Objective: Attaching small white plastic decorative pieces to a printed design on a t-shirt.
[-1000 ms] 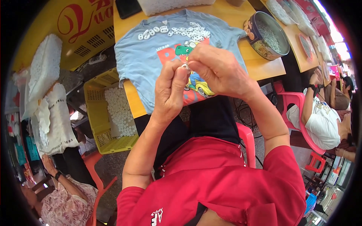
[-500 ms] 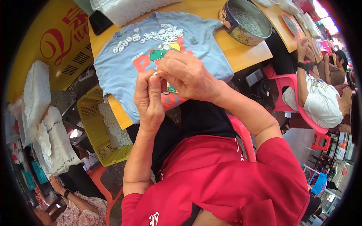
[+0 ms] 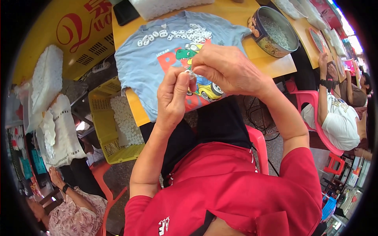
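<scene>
My left hand [image 3: 172, 96] pinches a small white plastic piece [image 3: 188, 73] between thumb and forefinger. Close on its right, my right hand [image 3: 234, 70] has its thumb and fingers pressed together at the piece's edge; whatever they grip is hidden. Both hands are above a light blue printed T-shirt [image 3: 136, 76] spread over the table's front. Beyond them, on the shirt, lie a row and a cluster of white two-holed plastic pieces [image 3: 197, 34]. A few small metal bits [image 3: 220, 42] sit to the right of that cluster.
A round tin [image 3: 292, 48] of small metallic parts stands on the wooden table [image 3: 285, 65]. At the back are a black phone [image 3: 125, 12] and a clear bag of white pieces [image 3: 167, 7]. A yellow crate [image 3: 96, 114] stands lower left. People sit at both sides.
The whole view has shifted, so the shirt and table appear further right. My right hand has drawn a little away from my left, and more of the white piece shows.
</scene>
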A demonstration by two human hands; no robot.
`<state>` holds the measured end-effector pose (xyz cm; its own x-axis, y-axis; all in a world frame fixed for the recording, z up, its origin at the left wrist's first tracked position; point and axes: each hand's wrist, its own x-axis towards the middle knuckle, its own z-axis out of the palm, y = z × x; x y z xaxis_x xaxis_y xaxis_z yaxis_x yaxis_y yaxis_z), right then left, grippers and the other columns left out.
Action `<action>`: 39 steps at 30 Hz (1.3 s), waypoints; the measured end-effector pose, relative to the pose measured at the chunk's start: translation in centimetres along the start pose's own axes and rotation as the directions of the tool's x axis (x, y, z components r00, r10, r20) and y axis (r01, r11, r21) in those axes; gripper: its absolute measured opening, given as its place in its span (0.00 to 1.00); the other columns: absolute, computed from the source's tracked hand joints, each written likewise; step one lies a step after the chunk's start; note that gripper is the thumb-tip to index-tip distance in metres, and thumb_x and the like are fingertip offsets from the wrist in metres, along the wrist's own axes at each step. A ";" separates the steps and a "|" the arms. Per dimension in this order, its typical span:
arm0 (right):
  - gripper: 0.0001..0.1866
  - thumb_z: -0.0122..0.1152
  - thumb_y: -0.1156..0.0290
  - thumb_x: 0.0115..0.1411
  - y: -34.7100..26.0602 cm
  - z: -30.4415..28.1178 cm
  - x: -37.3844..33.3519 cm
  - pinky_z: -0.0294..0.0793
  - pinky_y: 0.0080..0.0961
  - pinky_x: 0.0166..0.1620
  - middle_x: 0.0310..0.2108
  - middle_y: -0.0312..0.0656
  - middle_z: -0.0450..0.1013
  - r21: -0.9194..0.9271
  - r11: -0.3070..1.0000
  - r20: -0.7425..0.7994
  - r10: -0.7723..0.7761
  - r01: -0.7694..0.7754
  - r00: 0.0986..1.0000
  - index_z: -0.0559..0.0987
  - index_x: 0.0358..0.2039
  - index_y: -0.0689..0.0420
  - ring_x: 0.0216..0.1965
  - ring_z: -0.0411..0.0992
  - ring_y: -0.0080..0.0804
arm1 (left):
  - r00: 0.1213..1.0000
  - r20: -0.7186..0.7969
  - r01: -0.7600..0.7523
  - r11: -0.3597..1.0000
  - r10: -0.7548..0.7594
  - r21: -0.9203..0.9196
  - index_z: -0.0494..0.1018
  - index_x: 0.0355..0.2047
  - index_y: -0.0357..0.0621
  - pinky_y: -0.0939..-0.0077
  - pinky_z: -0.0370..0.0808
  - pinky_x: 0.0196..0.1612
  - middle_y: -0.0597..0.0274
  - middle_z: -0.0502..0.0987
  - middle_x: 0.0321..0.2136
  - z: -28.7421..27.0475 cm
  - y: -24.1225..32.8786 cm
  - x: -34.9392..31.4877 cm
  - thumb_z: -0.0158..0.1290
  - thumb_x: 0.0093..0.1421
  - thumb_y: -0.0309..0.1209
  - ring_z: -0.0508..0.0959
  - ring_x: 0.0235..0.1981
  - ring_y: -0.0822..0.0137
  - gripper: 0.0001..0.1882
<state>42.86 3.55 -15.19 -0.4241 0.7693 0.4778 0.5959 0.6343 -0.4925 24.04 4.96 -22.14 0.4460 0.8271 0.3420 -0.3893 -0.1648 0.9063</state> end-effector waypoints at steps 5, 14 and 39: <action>0.06 0.59 0.72 0.61 -0.1 -0.1 0.1 0.69 0.37 0.31 0.27 0.46 0.69 -0.037 0.996 0.085 -0.073 0.077 0.994 0.73 0.33 0.61 0.29 0.71 0.47 | 0.999 -0.008 -0.052 0.999 0.052 0.014 0.70 0.37 0.39 0.83 0.66 0.33 0.69 0.69 0.27 0.3 0.2 -0.1 0.43 0.72 0.32 0.67 0.28 0.79 0.10; 0.05 0.58 0.78 0.60 -0.7 1.8 -0.2 0.71 0.34 0.33 0.28 0.47 0.69 0.062 0.987 -0.059 -0.141 0.145 0.988 0.71 0.34 0.64 0.29 0.70 0.47 | 0.991 -0.128 -0.064 0.990 0.048 -0.124 0.69 0.37 0.40 0.85 0.65 0.31 0.72 0.67 0.26 1.7 0.3 -1.1 0.43 0.72 0.32 0.63 0.27 0.81 0.09; 0.09 0.52 0.69 0.66 0.1 -0.2 -0.5 0.70 0.34 0.34 0.27 0.47 0.70 0.125 0.981 0.100 0.133 -0.145 0.986 0.72 0.35 0.63 0.30 0.71 0.47 | 0.991 -0.055 0.113 0.979 -0.124 -0.171 0.69 0.35 0.42 0.85 0.60 0.26 0.73 0.66 0.23 0.8 -0.6 -0.1 0.43 0.72 0.34 0.62 0.24 0.82 0.11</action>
<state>43.24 3.18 -15.33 -0.4072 0.8507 0.3325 0.5610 0.5202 -0.6439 24.84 4.59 -22.48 0.4455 0.8695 0.2131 -0.4683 0.0235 0.8832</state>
